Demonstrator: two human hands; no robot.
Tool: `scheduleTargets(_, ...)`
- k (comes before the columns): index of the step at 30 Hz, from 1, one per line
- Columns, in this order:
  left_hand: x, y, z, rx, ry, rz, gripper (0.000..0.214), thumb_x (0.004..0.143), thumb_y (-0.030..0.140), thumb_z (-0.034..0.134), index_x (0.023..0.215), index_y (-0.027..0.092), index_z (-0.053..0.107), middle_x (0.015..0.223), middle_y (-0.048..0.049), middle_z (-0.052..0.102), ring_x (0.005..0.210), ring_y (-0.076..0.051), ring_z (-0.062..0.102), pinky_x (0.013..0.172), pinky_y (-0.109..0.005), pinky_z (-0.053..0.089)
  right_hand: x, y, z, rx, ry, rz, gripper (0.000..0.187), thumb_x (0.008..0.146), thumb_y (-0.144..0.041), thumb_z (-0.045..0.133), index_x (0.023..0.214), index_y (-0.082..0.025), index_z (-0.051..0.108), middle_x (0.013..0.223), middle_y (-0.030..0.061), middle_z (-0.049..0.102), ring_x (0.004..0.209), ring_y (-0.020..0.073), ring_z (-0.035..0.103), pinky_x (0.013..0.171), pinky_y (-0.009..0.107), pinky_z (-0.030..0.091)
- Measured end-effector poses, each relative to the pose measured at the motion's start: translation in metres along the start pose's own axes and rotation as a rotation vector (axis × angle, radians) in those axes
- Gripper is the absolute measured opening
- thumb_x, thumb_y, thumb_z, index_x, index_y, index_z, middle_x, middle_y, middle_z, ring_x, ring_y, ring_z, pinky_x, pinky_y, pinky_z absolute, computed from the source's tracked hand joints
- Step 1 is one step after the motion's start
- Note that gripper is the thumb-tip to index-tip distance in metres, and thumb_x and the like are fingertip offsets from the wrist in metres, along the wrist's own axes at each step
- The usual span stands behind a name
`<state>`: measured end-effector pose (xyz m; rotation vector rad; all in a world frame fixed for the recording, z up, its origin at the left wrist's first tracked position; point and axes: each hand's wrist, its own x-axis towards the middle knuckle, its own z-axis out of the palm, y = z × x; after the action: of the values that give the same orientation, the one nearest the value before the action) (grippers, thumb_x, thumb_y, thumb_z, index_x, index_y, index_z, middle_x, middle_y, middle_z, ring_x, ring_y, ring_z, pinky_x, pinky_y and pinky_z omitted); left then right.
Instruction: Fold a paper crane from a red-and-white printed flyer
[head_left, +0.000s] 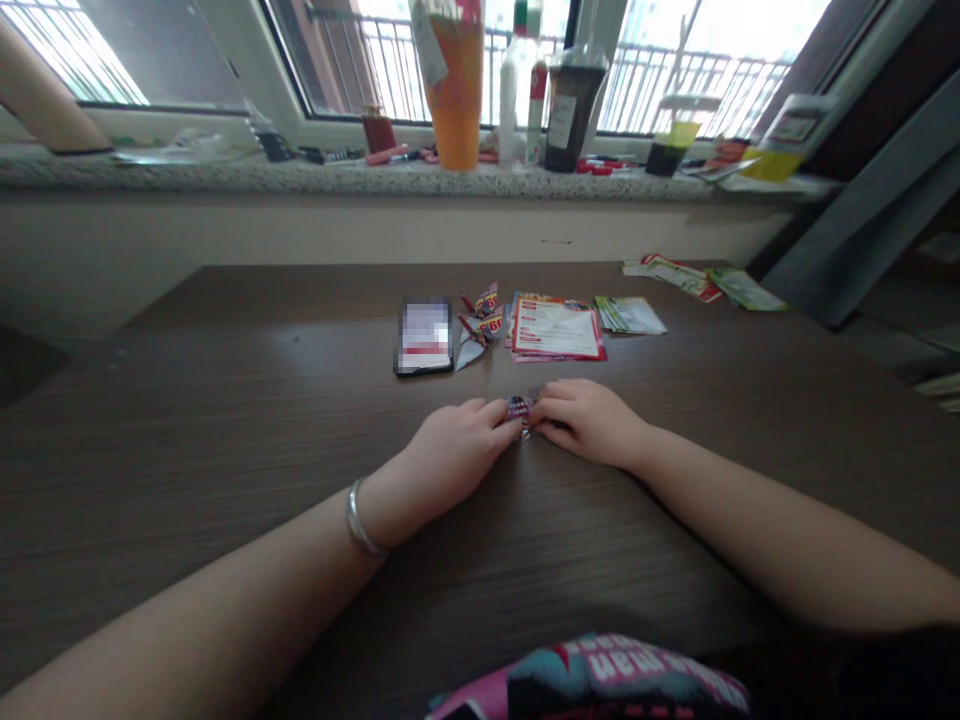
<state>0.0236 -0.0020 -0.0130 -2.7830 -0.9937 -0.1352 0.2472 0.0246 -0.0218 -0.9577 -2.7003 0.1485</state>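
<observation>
A small folded piece of purple printed paper (pixel 518 407) lies low over the table between my two hands. My left hand (pixel 461 450), with a silver bangle at its wrist, pinches the paper's left side. On the other side, the closed fingertips of my right hand (pixel 585 420) press on its right edge. A pale, shiny bit shows below the paper, and my fingers cover much of it. Just beyond my hands are several folded pieces of printed paper (pixel 486 325). A stack of red-bordered printed sheets (pixel 559 330) lies to their right.
A phone (pixel 424 340) with a blurred screen lies left of the folded pieces. Green-printed leaflets (pixel 631 315) and more leaflets (pixel 686 278) lie at the back right. Along the granite sill (pixel 315 180) stand an orange drink cup (pixel 457 95), a dark cup (pixel 570 115) and bottles.
</observation>
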Motion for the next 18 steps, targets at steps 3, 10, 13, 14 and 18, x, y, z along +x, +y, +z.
scheduleTargets(3, -0.001, 0.006, 0.000, 0.045, -0.017, 0.019, 0.032, 0.093, 0.014, 0.042, 0.122, 0.016, 0.055, 0.113, -0.0114, 0.060, 0.089, -0.022, 0.059, 0.070, -0.034, 0.051, -0.002, -0.006, -0.002, -0.141, -0.013, -0.088, 0.025, 0.095, -0.027, 0.043, 0.095, -0.019, 0.066, 0.096, 0.0083, 0.065, 0.086, 0.0193, 0.054, 0.076, 0.031, 0.036)
scheduleTargets(10, -0.001, 0.016, -0.005, 0.041, -0.047, 0.000, 0.029, 0.092, 0.011, 0.042, 0.116, 0.013, 0.058, 0.116, -0.0143, 0.059, 0.092, -0.022, 0.059, 0.070, -0.034, 0.051, 0.001, -0.021, -0.009, -0.199, -0.047, -0.032, 0.020, 0.090, -0.021, 0.047, 0.093, -0.017, 0.067, 0.095, 0.0100, 0.064, 0.086, 0.0197, 0.054, 0.076, 0.031, 0.038)
scheduleTargets(13, 0.000, 0.011, -0.008, 0.031, -0.023, 0.005, 0.031, 0.092, 0.012, 0.043, 0.120, 0.014, 0.056, 0.111, -0.0128, 0.061, 0.090, -0.022, 0.059, 0.071, -0.034, 0.051, 0.001, -0.024, -0.014, -0.224, -0.059, -0.021, 0.020, 0.090, -0.022, 0.048, 0.091, -0.016, 0.067, 0.093, 0.0099, 0.065, 0.084, 0.0197, 0.055, 0.074, 0.031, 0.037)
scheduleTargets(14, 0.000, 0.009, -0.009, 0.033, -0.014, 0.009, 0.031, 0.092, 0.012, 0.042, 0.119, 0.014, 0.056, 0.108, -0.0125, 0.062, 0.090, -0.022, 0.060, 0.072, -0.034, 0.050, 0.000, -0.025, -0.015, -0.240, -0.062, -0.023, 0.020, 0.091, -0.022, 0.048, 0.089, -0.016, 0.067, 0.091, 0.0098, 0.065, 0.083, 0.0197, 0.056, 0.073, 0.031, 0.036)
scheduleTargets(18, -0.001, 0.008, -0.016, 0.055, -0.016, -0.026, 0.027, 0.092, 0.014, 0.042, 0.110, 0.015, 0.061, 0.094, -0.0102, 0.065, 0.083, -0.023, 0.061, 0.067, -0.035, 0.048, -0.002, -0.028, -0.019, -0.291, -0.070, -0.024, 0.023, 0.092, -0.024, 0.047, 0.084, -0.017, 0.068, 0.088, 0.0083, 0.067, 0.080, 0.0190, 0.057, 0.072, 0.033, 0.033)
